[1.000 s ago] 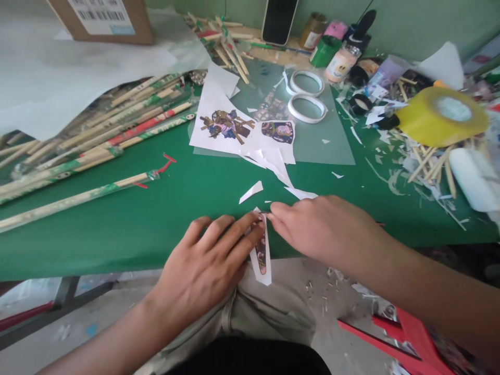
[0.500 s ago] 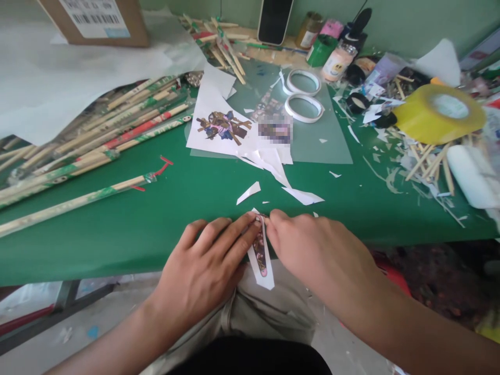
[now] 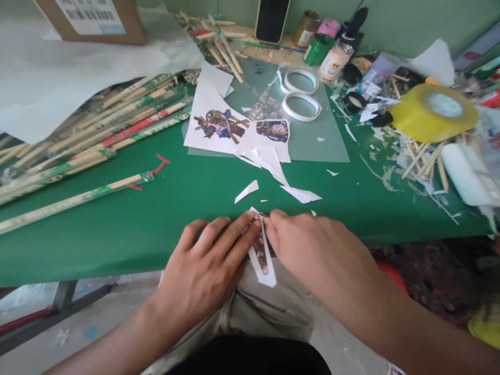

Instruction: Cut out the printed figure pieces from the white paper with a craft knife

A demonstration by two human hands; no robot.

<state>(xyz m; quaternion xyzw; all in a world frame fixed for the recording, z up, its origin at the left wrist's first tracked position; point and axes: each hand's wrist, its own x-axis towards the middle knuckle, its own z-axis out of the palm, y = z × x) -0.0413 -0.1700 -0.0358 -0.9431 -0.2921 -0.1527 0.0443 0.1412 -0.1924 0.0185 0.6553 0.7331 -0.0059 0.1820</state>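
1 flat left hand (image 3: 209,260) of yours presses the printed paper strip (image 3: 261,256) at the edge of the surface (image 3: 187,190), probably for steadying; your right hand (image 3: 312,242) curls beside, its grip hidden.

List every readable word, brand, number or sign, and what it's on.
No words, brands or numbers legible.
White paper label on brown cardboard box: barcode; print above it blurred, cut off by the frame.
Peach-coloured bottle: smiley face; no legible words.
Brown jar: pale label, too blurred.
Plastic-wrapped wooden sticks: green and red print, unreadable.
Dark-printed white paper piece under the left hand: no visible text.
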